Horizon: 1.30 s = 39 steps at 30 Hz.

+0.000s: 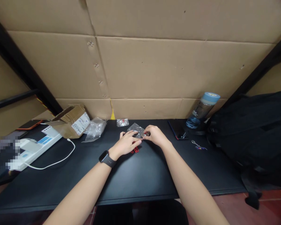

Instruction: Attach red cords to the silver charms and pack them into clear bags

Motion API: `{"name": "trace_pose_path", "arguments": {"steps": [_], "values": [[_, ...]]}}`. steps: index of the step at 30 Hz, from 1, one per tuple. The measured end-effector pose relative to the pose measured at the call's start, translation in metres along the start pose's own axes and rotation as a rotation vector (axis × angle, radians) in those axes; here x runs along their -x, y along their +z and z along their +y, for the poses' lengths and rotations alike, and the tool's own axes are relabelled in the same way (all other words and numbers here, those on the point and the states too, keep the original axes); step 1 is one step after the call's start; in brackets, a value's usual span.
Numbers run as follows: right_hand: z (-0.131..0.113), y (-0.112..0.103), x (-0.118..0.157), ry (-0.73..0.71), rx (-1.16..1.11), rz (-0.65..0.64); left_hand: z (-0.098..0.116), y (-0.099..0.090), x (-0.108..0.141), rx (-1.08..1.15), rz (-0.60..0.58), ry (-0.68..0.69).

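Observation:
A small clear plastic bag lies on the black tabletop, between and just beyond my two hands. My left hand, with a black watch on its wrist, is closed over the near edge of this bag, its thumb toward my right hand. The fingers of my right hand are pinched on a small dark piece at the bag's right side. Its kind is too small to make out. A looped red cord shows under my left hand, its upper part hidden by the fingers.
Left: an open cardboard box, crumpled clear plastic, a white power strip and a white cable. Behind: a small clear packet. Right: a phone, a bottle, a small charm and a black backpack.

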State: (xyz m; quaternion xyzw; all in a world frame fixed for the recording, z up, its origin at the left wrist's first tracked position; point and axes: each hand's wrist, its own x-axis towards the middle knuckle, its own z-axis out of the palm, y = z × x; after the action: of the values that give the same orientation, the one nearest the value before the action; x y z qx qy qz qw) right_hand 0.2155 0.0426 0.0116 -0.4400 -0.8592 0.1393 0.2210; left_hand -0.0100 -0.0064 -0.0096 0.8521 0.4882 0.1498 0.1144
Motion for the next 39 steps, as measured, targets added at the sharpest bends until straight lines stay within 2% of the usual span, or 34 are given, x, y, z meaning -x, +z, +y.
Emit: {"name": "trace_pose_path", "arguments": {"steps": [4,7,13,15,21,26,32,37,39], "values": [[-0.001,-0.006,0.004,-0.092,0.002,-0.082,0.000,0.000,0.000,0.040,0.031,0.012],[-0.002,-0.008,0.006,-0.070,0.009,-0.114,0.000,0.000,0.001,0.061,0.031,0.021],[-0.013,-0.002,0.001,0.178,0.122,0.035,0.004,-0.004,0.001,0.068,-0.041,0.046],[-0.017,0.000,0.000,0.234,0.143,0.049,0.005,-0.005,0.002,0.070,-0.065,0.050],[-0.017,-0.001,0.004,0.188,0.047,-0.020,0.005,-0.006,0.002,0.081,-0.080,0.047],[-0.014,0.005,0.000,0.160,0.182,0.093,0.005,-0.007,0.002,0.093,-0.062,0.055],[-0.012,0.019,-0.012,0.196,0.338,0.205,0.004,-0.008,0.001,0.056,-0.064,0.051],[-0.013,0.024,-0.016,0.219,0.315,0.280,0.005,-0.010,0.001,0.007,0.018,0.062],[-0.010,0.020,-0.015,0.162,0.209,0.234,0.006,-0.012,0.000,-0.012,0.082,0.033]]}}
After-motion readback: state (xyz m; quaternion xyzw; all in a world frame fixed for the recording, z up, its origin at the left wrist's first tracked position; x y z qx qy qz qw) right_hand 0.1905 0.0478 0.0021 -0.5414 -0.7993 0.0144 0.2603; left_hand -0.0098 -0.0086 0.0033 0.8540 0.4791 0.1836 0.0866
